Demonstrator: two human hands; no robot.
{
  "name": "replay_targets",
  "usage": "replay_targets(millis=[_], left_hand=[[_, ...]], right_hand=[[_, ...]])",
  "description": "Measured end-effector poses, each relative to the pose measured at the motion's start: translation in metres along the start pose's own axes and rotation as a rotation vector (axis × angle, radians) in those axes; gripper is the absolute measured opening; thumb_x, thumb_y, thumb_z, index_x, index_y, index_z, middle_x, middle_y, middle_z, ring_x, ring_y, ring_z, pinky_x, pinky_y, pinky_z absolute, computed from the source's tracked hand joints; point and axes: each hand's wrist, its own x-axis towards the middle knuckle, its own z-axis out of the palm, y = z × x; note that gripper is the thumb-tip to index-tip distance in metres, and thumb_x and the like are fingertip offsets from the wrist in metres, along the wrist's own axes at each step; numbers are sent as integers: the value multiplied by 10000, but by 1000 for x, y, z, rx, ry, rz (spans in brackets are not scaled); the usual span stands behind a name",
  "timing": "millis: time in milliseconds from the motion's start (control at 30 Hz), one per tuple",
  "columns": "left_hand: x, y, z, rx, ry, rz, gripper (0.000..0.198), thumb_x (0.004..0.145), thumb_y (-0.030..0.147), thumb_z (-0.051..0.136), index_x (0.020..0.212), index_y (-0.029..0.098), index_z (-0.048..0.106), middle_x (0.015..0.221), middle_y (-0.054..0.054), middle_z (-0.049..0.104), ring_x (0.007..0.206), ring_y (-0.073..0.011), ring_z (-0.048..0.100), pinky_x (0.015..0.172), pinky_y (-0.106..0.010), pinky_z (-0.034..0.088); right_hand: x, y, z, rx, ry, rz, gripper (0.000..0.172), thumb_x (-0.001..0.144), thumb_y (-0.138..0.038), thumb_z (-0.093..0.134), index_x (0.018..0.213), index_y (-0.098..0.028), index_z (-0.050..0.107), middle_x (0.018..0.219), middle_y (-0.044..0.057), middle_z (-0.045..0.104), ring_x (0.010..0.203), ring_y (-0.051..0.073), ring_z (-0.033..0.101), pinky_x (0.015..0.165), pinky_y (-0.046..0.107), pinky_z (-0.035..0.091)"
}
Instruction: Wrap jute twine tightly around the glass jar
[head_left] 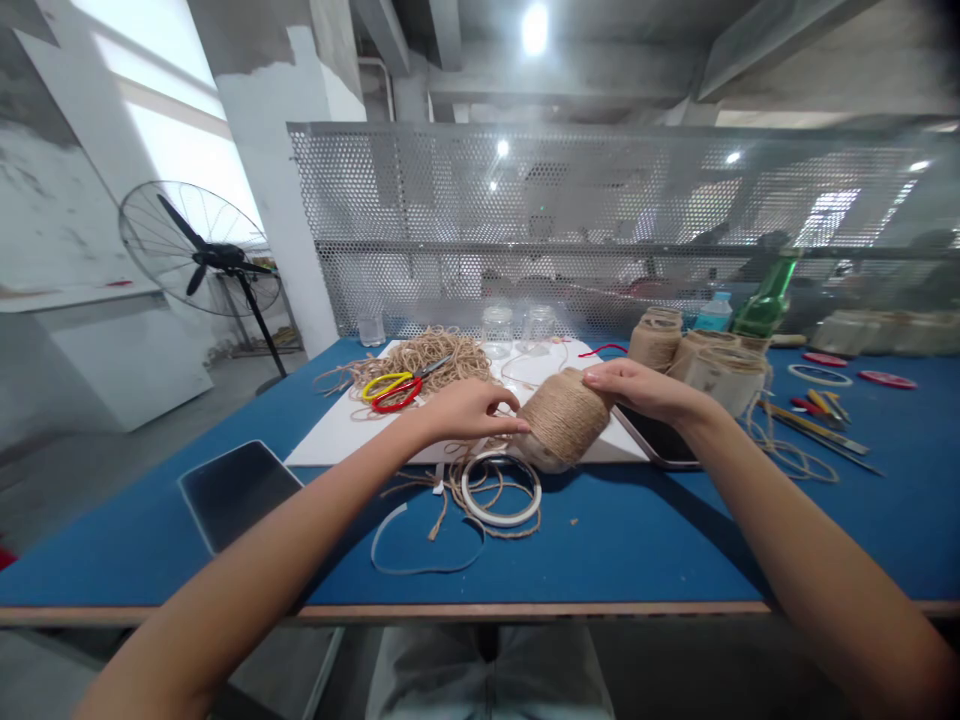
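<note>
A jar wrapped in brown jute twine [566,420] lies tilted in the air just above the table, between my two hands. My right hand [637,390] grips its far right end, with the thumb on the twine. At the other end, my left hand [476,410] has curled fingers and a thumb against the jar; its fingertips are partly hidden. Below the jar, a white ring [466,490] rests on loose twine strands [450,500]. Scissors with yellow and red handles [397,390] lie on a heap of twine [450,352] beyond my left hand.
Twine-wrapped jars [655,340] and a green bottle [769,295] stand at right, near tools [817,430] and rings [819,375]. Glass jars [497,325] stand behind the white board [330,435]. A dark tablet [236,490] lies left, a phone [664,440] right. A perforated screen [450,210] borders the back.
</note>
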Motion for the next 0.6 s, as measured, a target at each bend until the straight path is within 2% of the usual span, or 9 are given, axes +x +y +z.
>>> replay_targets(millis=[133, 433, 600], left_hand=[[-1, 0, -4, 7, 9, 24, 488, 783, 606, 436, 1016, 220, 624, 736, -21, 619, 639, -137, 534, 568, -218, 331], [-1, -2, -2, 29, 7, 19, 507, 779, 617, 430, 1031, 220, 619, 738, -25, 625, 637, -141, 539, 566, -220, 327], [0, -1, 0, -32, -51, 4, 538, 786, 618, 409, 1076, 205, 597, 742, -31, 622, 628, -141, 539, 556, -220, 337]], right_hand=[[0, 0, 1, 87, -9, 21, 334, 803, -425, 516, 838, -121, 651, 798, 48, 642, 752, 153, 550, 741, 304, 394], [0, 1, -1, 76, -4, 36, 348, 794, -435, 520, 816, -112, 647, 762, 46, 629, 723, 148, 533, 705, 292, 389], [0, 1, -1, 73, -15, 19, 329, 799, -426, 516, 786, -117, 627, 727, 37, 596, 683, 129, 501, 664, 273, 381]])
